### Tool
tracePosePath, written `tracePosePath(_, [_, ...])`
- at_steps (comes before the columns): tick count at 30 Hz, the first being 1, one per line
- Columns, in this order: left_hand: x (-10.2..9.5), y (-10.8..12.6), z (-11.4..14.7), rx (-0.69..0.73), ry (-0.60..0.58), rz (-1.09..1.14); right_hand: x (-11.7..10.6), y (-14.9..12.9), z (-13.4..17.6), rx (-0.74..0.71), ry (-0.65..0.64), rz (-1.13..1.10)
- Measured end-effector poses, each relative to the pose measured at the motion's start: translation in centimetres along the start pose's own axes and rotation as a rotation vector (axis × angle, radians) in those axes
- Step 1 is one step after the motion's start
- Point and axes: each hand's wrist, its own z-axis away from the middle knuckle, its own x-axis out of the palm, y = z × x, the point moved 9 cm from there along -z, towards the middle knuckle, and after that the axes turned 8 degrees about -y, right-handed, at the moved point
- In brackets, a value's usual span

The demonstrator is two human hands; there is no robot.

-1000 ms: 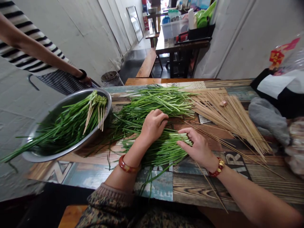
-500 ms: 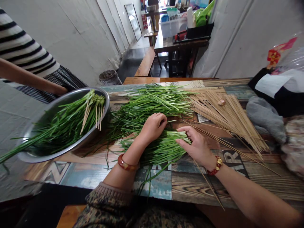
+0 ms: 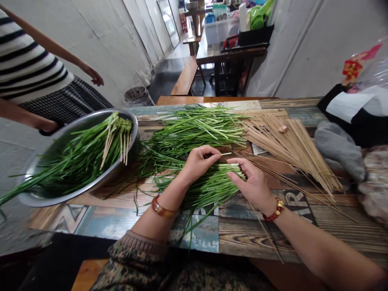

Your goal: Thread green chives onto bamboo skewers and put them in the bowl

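Note:
A bundle of garlic chives lies flat in front of me, its pale cut ends to the right. My right hand curves around those ends, with thumb and fingers against them. Above the bundle, my left hand pinches a single chive stalk, whose white tip sticks out past the fingertips. Behind my hands is a loose pile of chives. Many thin bamboo skewers fan out to the right, and one lone skewer pokes out below my right hand.
A metal basin at the left holds skewered chives. A person in a striped top stands beside it. On the right are a grey cloth and a plastic bag. Another table stands beyond a bench.
My left hand has shifted slightly right and now shows the stalk between its fingertips. My right hand has hardly moved. The other person's arm has swung into view above the basin.

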Motion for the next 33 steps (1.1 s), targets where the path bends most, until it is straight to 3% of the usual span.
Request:
tracePosePath(19, [1.6, 0.3, 0.3, -0.065, -0.087, 0.158, -0.3, -0.4, -0.4, -0.033, -0.010, -0.051])
tracePosePath(33, [1.4, 0.9, 0.3, 0.013, -0.064, 0.046, -0.2, -0.2, -0.4, -0.024, -0.020, -0.047])
